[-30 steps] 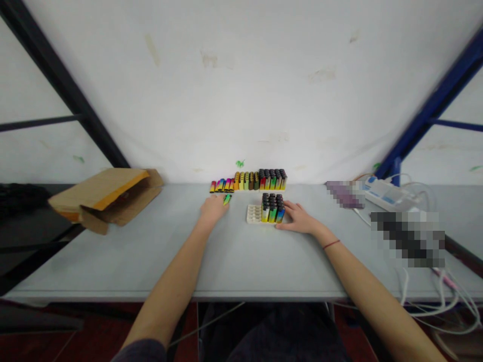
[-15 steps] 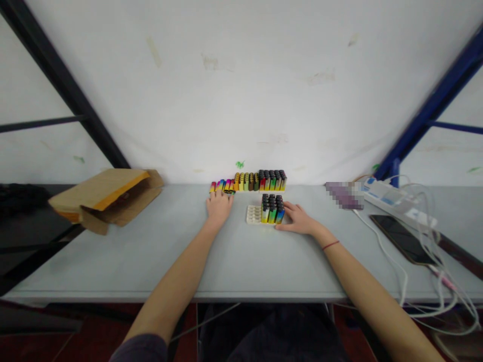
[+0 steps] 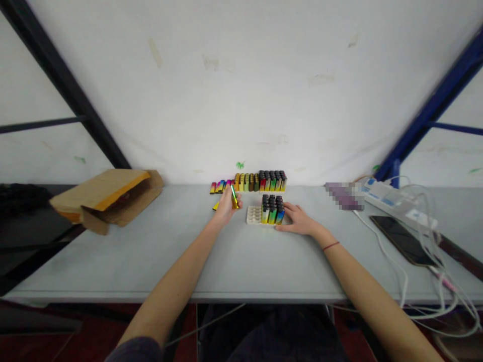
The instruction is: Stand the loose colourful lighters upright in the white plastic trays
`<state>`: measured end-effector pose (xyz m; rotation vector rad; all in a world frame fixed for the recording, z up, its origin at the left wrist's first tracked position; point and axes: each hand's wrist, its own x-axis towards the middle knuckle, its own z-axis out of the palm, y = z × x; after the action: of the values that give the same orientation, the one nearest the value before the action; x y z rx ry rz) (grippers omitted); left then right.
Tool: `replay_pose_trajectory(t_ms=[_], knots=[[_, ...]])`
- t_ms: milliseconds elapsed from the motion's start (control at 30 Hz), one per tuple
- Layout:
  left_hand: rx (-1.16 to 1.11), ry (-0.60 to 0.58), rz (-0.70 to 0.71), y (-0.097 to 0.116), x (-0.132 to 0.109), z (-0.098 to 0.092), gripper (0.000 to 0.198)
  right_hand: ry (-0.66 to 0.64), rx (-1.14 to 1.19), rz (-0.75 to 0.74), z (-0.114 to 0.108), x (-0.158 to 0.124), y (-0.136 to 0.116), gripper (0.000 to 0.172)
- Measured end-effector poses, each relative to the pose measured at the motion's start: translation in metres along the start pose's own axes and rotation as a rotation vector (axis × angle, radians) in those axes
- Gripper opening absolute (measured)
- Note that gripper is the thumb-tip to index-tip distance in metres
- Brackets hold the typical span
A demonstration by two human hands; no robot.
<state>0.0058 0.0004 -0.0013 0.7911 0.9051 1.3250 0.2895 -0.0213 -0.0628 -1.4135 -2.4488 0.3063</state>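
Note:
My left hand point(image 3: 226, 205) is closed around a green and yellow lighter point(image 3: 234, 197), which it holds tilted above the table, left of a white tray point(image 3: 253, 214). Several black-topped lighters point(image 3: 272, 209) stand upright in the tray's right part, while round hollows show in its left part. At the tray's right end, my right hand point(image 3: 299, 219) grips it, thumb along the front and fingers by the back. Behind my left hand lie several loose multicoloured lighters point(image 3: 214, 188). A yellow one point(image 3: 215, 206) lies partly hidden beside that hand.
Against the wall stand a group of yellow and dark lighters point(image 3: 247, 182) and a block of black-topped lighters point(image 3: 272, 181). An opened cardboard box point(image 3: 109, 193) sits at left. On the right are a phone point(image 3: 402, 239), a power strip point(image 3: 396, 201) and tangled white cables.
My left hand has come up and slightly right from the loose lighters, now with a green and yellow lighter in it. My right hand and the tray have stayed put.

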Motion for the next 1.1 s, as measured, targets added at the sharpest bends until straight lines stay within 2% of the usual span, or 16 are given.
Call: replay_pose_trajectory(t_ms=[133,400,700,1100], knots=[[-0.027,-0.055,0.036,-0.003,-0.001,-0.001,0.043,0.002,-0.005,0.005,-0.001,0.000,-0.001,0.092],[0.033,0.001,-0.122,-0.005,0.002,-0.003,0.059,0.005,-0.003,-0.006,-0.002,0.000,-0.003,0.090],[0.076,0.049,-0.122,-0.009,0.002,-0.004,0.048,0.009,-0.001,-0.011,0.001,0.000,0.001,0.093],[0.085,0.049,-0.098,-0.012,0.004,-0.007,0.050,0.018,0.006,0.003,0.001,-0.001,-0.001,0.094]])
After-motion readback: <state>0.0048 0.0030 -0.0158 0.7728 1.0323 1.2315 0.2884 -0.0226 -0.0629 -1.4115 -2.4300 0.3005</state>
